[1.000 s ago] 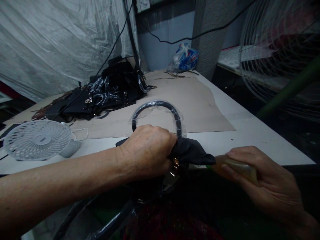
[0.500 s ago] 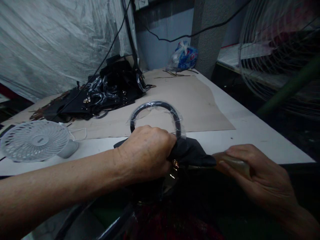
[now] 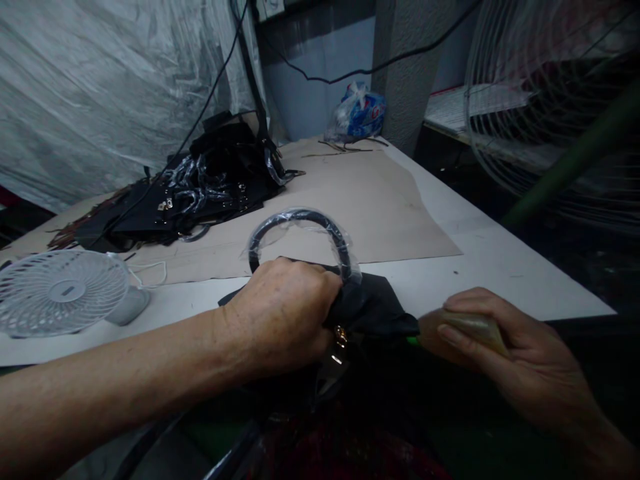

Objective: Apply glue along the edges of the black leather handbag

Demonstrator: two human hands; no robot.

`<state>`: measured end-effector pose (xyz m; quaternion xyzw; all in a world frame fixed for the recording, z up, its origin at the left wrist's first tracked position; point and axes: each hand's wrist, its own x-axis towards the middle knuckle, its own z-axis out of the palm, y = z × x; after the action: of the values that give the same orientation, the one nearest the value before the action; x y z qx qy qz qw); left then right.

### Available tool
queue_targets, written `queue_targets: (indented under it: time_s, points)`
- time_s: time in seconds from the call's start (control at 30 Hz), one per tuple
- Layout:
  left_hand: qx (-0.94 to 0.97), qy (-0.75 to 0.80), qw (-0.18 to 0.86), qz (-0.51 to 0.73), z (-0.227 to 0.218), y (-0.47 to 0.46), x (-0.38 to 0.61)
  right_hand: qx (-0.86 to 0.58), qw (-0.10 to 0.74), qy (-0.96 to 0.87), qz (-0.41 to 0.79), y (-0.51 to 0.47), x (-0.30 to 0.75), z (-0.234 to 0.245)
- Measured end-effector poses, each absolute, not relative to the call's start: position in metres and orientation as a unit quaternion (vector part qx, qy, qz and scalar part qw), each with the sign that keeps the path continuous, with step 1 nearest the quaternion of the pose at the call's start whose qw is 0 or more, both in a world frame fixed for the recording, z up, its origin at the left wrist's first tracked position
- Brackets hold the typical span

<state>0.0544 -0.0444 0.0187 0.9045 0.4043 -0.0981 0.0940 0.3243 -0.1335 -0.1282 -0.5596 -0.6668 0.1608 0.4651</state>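
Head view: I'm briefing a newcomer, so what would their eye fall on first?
The left hand clamps a black bag at the near table edge, under its plastic-wrapped loop handle. The right hand grips a pale tool beside it. A white fan sits far left.

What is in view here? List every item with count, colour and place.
table: one, white, across the middle
bag: one, black, near edge
bag handle: one, black, plastic-wrapped, arching above the bag
tool handle: one, amber, front right
desk fan: one, white, left
pile of bag parts: one, black, far left
paper sheet: one, brown, mid-table
plastic bag: one, blue and white, far corner
floor fan: one, pale wire guard, right
left hand: gripping the bag
right hand: closed on the tool handle
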Motion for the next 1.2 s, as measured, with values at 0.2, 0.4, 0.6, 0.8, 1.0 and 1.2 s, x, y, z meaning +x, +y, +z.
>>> queue_targets:
  time_s: [0.2,0.4,0.6,0.8,1.0,1.2]
  points:
    - [0.905,0.406,0.094,-0.089,0.019,-0.046,0.054,-0.567,0.467,-0.653,0.185,-0.134,0.323,-0.129]
    - [0.903,0.406,0.101,-0.096,0.019,-0.046,0.053,-0.590,0.458,-0.638,0.187,-0.134,0.323,-0.132]
    - [0.907,0.400,0.093,-0.096,0.018,-0.047,0.052,-0.597,0.464,-0.604,0.252,-0.135,0.327,-0.128]
    - [0.903,0.405,0.098,-0.105,0.015,-0.048,0.052,-0.619,0.495,-0.580,0.190,-0.136,0.324,-0.134]
    - [0.898,0.406,0.104,-0.132,0.022,-0.048,0.055,-0.547,0.472,-0.668,0.178,-0.142,0.314,-0.126]
    - [0.901,0.400,0.114,-0.121,0.024,-0.046,0.056,-0.577,0.460,-0.667,0.100,-0.148,0.318,-0.123]
